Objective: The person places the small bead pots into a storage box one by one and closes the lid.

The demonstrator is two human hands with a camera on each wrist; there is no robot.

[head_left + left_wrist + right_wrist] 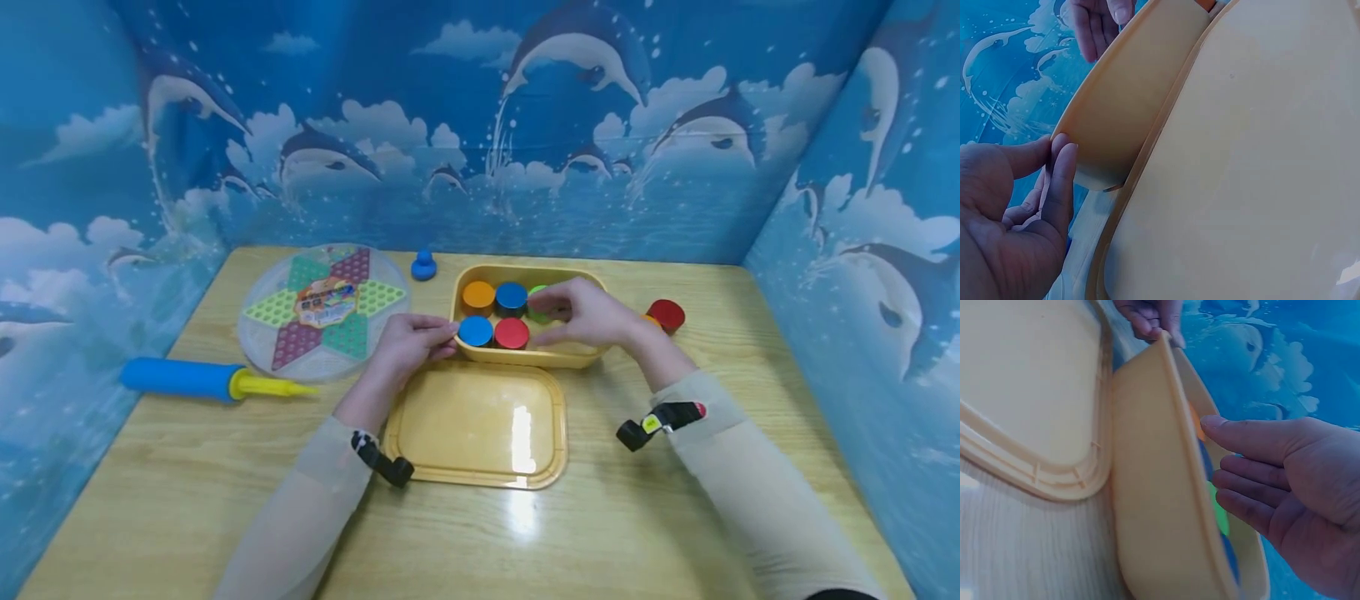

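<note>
The left hand (411,340) pinches the rim at the left end of the box (555,360), thumb on one side and fingers on the other. The right hand (581,312) is over the right part of the box, thumb well away from the fingers, with nothing in its grip. I cannot tell if its fingertips touch a pot.

The box sits on the table, behind its one flat lid (465,425). I can count six pots in it: one orange pot (478,297), one red pot (512,333), one green pot (1221,515) and three blue ones, a dark blue pot (512,297), a light blue pot (476,332) and a far blue pot (1231,559). A dark red pot (666,315) stands outside, past the right arm.

There is one star board (347,337), one pump (180,379) and one small blue toy (423,266). The board's label (327,302) has writing too small to read.
</note>
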